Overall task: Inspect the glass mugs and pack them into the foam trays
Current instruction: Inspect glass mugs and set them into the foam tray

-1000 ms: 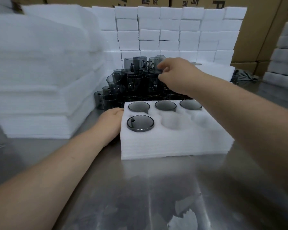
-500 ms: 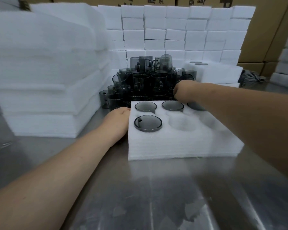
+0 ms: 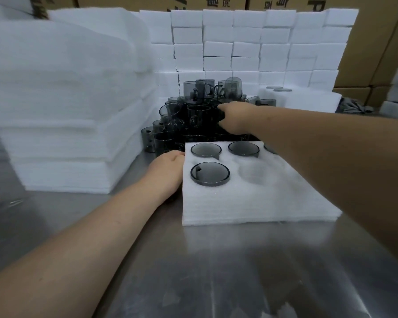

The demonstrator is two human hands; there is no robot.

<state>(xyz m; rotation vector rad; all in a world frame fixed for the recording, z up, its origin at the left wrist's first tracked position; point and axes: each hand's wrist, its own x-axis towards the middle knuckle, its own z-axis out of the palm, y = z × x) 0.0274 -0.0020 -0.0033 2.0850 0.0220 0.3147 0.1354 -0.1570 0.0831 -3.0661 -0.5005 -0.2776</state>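
view: head only, looking down over both forearms
table (image 3: pixel 216 271): steel, carries everything below
foam tray (image 3: pixel 251 203): flat on the table, centre, just in front of the mug pile
packed: four seated. These are the front-left mug (image 3: pixel 210 174), back-left mug (image 3: pixel 206 149), back-middle mug (image 3: pixel 243 148) and back-right mug (image 3: pixel 269 148), the last mostly under the right forearm
empty pocket (image 3: pixel 254 173): front-middle, free; the front-right pocket is hidden by the forearm, cannot tell
mug pile (image 3: pixel 193 115): dark glass mugs stacked in tiers right behind the tray
right hand (image 3: pixel 236 118): reached into the pile at mid-height, thumb and fingers curled in among the mugs; looks like it is closing on one, but the dark glass hides contact, so cannot tell if it has a hold
left hand (image 3: pixel 168 171): against the tray's left edge, fingers tucked out of sight; bracing or gripping, cannot tell
around: foam sheet stack (image 3: pixel 67 111) to the left, foam block wall (image 3: pixel 251 47) behind, cartons (image 3: pixel 377 42) at the rear
step: judged as picking the fifth mug from the pile; its inspection not yet begun
next: needs a firm hold on one mug only and a lift straight clear of its neighbours. Then turn it to the light for chips or cracks and seat it in the front-middle pocket while the left hand steadies the tray
risk: tiers look loose; a sideways pull could topple them
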